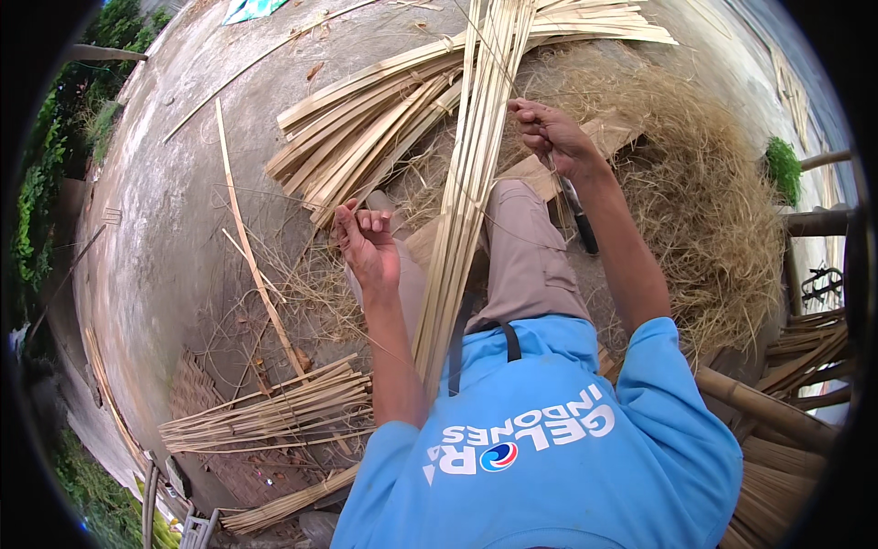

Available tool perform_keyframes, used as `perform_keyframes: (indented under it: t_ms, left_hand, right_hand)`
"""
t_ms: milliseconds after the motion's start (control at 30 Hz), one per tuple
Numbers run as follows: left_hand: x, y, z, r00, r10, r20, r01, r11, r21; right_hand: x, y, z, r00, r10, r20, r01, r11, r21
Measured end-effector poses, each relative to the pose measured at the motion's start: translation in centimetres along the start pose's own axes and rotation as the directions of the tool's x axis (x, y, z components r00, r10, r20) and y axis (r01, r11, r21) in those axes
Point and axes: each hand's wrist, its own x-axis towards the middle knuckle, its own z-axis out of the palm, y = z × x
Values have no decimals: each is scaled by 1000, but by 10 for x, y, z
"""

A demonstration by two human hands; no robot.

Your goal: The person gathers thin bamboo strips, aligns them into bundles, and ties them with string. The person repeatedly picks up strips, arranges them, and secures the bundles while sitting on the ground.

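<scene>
A bundle of long, thin bamboo strips point(457, 215) lies lengthwise between my hands and over my lap, its far end at the top of the view. My left hand point(370, 252) is raised left of the bundle, thumb and fingers pinched together; anything in them is too thin to make out. On the bundle's other side my right hand point(553, 137) is closed, with a knife point(578, 215) angling down from it, dark handle end toward me. A thin strand passes near its fingertips.
Wider bamboo slats point(384, 119) fan out on the ground ahead. A big heap of curly shavings point(704, 201) lies to the right. More split strips point(274, 407) rest at left, near a long single strip point(247, 229). Bamboo poles point(768, 407) stand at right.
</scene>
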Motion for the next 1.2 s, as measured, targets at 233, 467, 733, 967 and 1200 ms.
perform_keyframes:
  t_ms: [233, 467, 733, 967, 1200]
  left_hand:
    - [8, 127, -139, 942, 152, -299, -20, 915, 402]
    - [-12, 216, -169, 883, 276, -379, 152, 596, 788]
    - [-3, 132, -111, 950, -29, -310, 237, 713, 660]
    - [-25, 51, -38, 932, -342, -120, 356, 805, 474]
    - [-59, 14, -11, 886, -450, -108, 427, 705, 565]
  right_hand:
    - [-19, -101, -155, 832, -417, -367, 196, 839, -508]
    - [-68, -214, -231, 401, -900, -174, -597, -113, -795]
    - [-30, -177, -136, 785, -572, -239, 70, 465, -883]
    - [-5, 10, 32, 980, -193, -40, 178, 954, -240]
    - [30, 115, 74, 997, -71, 43, 82, 916, -392]
